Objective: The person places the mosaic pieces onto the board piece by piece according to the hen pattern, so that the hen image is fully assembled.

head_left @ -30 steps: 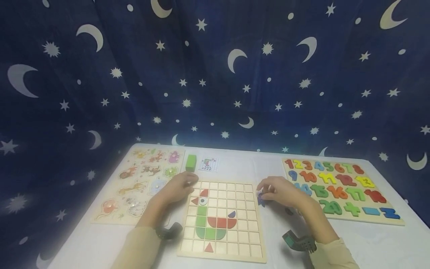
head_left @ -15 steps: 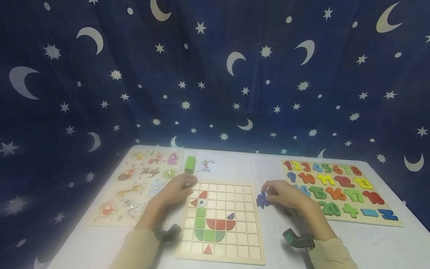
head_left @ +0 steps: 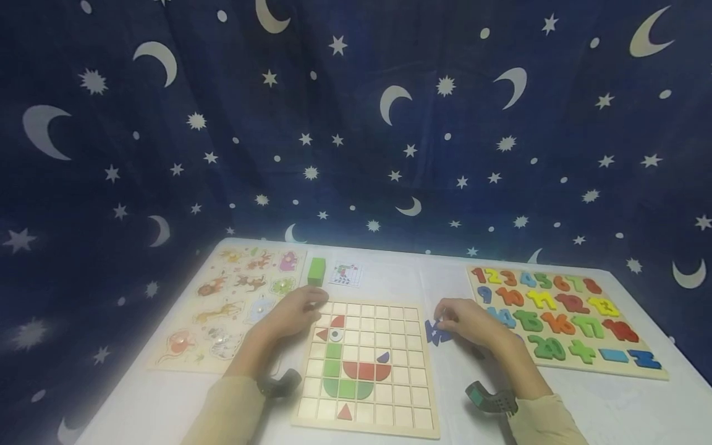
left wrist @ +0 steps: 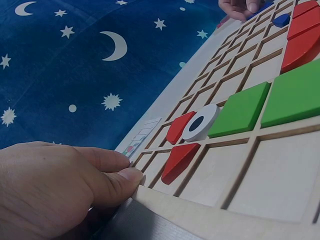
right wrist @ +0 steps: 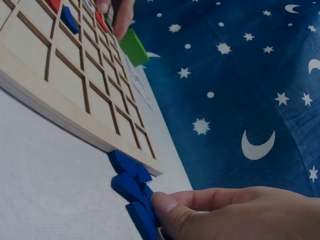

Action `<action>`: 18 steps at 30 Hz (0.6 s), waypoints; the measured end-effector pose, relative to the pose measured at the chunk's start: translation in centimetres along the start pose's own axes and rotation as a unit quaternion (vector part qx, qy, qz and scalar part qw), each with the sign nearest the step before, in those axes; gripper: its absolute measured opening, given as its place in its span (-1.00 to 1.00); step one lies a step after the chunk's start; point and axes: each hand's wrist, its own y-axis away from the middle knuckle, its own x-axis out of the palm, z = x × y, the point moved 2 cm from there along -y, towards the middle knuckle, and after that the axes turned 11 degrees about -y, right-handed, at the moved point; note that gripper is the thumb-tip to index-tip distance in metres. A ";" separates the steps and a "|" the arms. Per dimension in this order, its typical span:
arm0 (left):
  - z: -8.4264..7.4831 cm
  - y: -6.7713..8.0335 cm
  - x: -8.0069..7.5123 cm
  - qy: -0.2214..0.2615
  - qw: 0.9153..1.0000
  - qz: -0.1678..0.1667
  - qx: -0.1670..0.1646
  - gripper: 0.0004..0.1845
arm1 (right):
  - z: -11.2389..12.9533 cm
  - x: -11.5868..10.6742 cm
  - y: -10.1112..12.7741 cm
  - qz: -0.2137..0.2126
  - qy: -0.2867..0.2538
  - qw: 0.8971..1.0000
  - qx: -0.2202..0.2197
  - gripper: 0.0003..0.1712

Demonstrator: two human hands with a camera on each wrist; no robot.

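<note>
My left hand (head_left: 295, 312) grips the upper left corner of a wooden grid board (head_left: 408, 392), its thumb at the edge in the left wrist view. Red, green and blue pieces and an eye disc (left wrist: 200, 122) form a bird-like figure on the board. Beyond the board's right edge lies a small cluster of blue wooden pieces (right wrist: 127, 187), some overlapping. My right hand (head_left: 470, 320) is at this cluster, thumb and forefinger pinching at a blue piece on its near side; the other fingers are partly hidden.
A picture card (head_left: 346, 274) and a green block (head_left: 316, 271) sit behind the board. An animal puzzle (head_left: 189, 315) lies at the left, and a number puzzle (head_left: 567, 334) lies close to my right hand. A starry curtain (head_left: 356, 123) hangs behind the table.
My right hand has shifted slightly right and toward me, and the blue pieces, mostly covered before, now show spread beside the board. My left hand has stayed at the corner.
</note>
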 end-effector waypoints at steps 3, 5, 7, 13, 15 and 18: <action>0.0 -0.1 0.0 0.000 1.000 -0.001 0.001 -0.53 | 0.1 0.1 -0.1 -0.006 -0.001 1.000 0.001 -0.91; 0.0 -0.1 0.0 -0.002 1.000 -0.002 0.001 -0.53 | 0.1 0.2 -0.1 -0.009 0.000 1.000 0.006 -0.90; 0.1 -0.2 0.1 -0.005 1.000 -0.003 0.001 -0.53 | 0.0 0.3 -0.1 -0.011 -0.002 1.000 0.017 -0.90; 0.4 -0.2 0.3 -0.010 1.000 -0.006 0.002 -0.53 | -0.2 0.4 -0.1 -0.010 -0.010 0.999 0.037 -0.87; 0.3 -0.2 0.3 -0.009 1.000 -0.006 0.002 -0.53 | -0.3 0.3 -0.1 -0.011 -0.012 0.999 0.034 -0.88; 0.3 -0.2 0.4 -0.010 1.000 -0.006 0.002 -0.54 | -0.5 0.1 0.0 -0.014 -0.014 0.999 0.032 -0.88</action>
